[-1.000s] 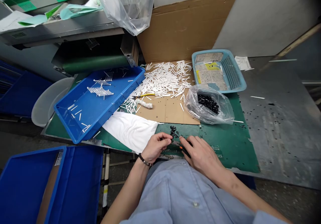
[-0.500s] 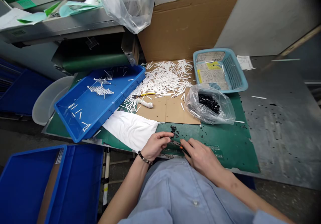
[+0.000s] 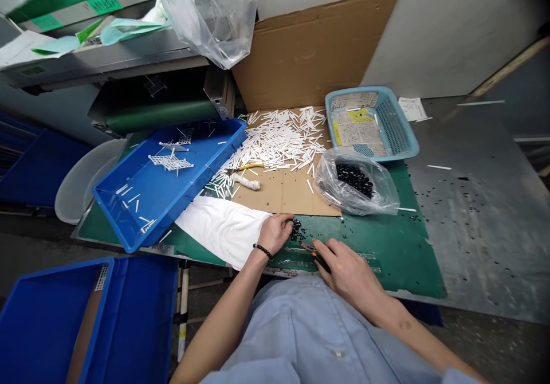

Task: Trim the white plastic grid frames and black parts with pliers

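Observation:
My right hand (image 3: 350, 266) is closed around a small pair of nippers (image 3: 321, 259) with black and orange handles. Their metal tips point up and left, just short of a small pile of shiny black plastic pieces (image 3: 296, 230) on the green mat. At the left side of that pile is my left hand (image 3: 276, 233), a dark beaded bracelet on its wrist. Its fingers are bent together at the edge of the pieces; whatever may be between the fingertips is too small to make out. A white cloth (image 3: 223, 229) lies to the left of this hand.
Many white sticks (image 3: 279, 143) cover a cardboard sheet (image 3: 296, 195), with yellow-handled pliers (image 3: 250, 166) among them. A clear bag (image 3: 380, 192) of black pieces stands before a light blue basket (image 3: 406, 134). On the left, a blue tray (image 3: 129, 212) holds white grids.
My left hand has moved away from the nippers' tips, up to the black pile. The right hand keeps the nippers in nearly the same place. The view has shifted slightly.

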